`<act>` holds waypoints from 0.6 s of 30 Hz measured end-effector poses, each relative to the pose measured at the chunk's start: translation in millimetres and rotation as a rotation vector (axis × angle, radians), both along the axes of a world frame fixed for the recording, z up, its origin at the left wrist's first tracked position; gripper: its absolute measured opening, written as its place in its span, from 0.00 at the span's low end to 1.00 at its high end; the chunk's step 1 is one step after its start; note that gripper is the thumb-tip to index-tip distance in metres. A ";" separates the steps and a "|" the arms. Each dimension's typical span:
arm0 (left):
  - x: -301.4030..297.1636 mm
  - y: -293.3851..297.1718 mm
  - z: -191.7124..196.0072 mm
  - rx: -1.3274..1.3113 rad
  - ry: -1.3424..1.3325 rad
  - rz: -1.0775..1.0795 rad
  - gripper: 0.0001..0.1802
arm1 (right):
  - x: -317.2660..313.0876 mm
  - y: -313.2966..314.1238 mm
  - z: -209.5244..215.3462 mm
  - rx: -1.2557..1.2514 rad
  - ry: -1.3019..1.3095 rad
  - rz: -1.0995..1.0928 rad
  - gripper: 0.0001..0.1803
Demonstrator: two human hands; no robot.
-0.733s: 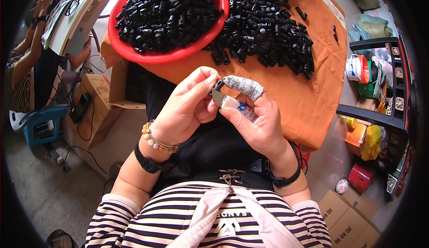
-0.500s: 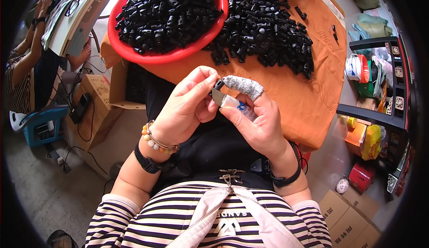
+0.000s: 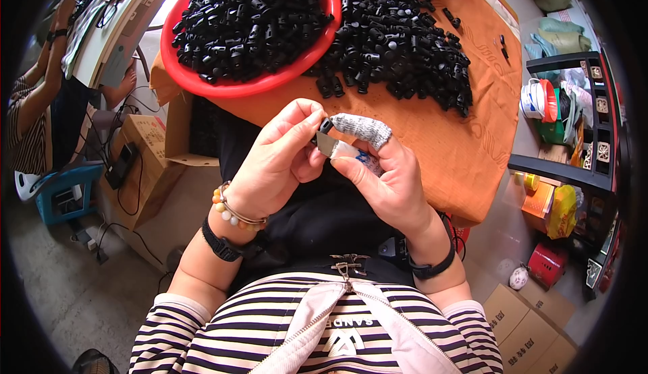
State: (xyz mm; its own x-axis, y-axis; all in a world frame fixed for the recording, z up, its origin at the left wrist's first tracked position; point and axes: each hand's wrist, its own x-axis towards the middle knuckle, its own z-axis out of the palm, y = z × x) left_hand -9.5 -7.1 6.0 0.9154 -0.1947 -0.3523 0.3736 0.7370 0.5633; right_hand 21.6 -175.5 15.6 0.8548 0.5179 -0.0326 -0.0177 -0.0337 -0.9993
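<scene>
Between the thumb and fingers of my left hand is a small black plastic part, mostly hidden by the fingertips. My right hand grips a short flat metal blade whose handle is wrapped in white material. The blade lies against the black part. A grey knitted sleeve covers my right index finger, which curves over toward the part. Both hands are close together in front of my body, at the near edge of the orange cloth.
A red basin heaped with similar black parts stands on the cloth-covered table, beside a loose pile. An open cardboard box is at the left. Further left sits another person. A black shelf and cartons stand right.
My hands keep the same grip on the black part and the blade. They have shifted only very slightly to the left in the picture, along with the whole scene.
</scene>
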 end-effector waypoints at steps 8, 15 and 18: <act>0.1 0.7 -1.2 0.000 -0.018 -0.003 0.06 | 2.4 -1.3 -2.4 -0.008 -0.029 0.004 0.16; 0.4 -3.0 -0.6 0.019 0.015 -0.007 0.07 | 1.4 -5.1 -5.7 -0.033 -0.001 -0.009 0.17; 0.1 -0.9 -0.7 -0.060 0.020 -0.011 0.07 | 0.0 -1.3 0.9 -0.008 0.019 0.002 0.18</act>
State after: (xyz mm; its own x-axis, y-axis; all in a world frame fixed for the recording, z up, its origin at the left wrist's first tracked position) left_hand -9.4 -7.9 5.3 0.9060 -0.2265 -0.3574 0.3927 0.7649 0.5106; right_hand 21.6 -176.8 16.4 0.8528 0.5196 -0.0531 -0.0365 -0.0422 -0.9984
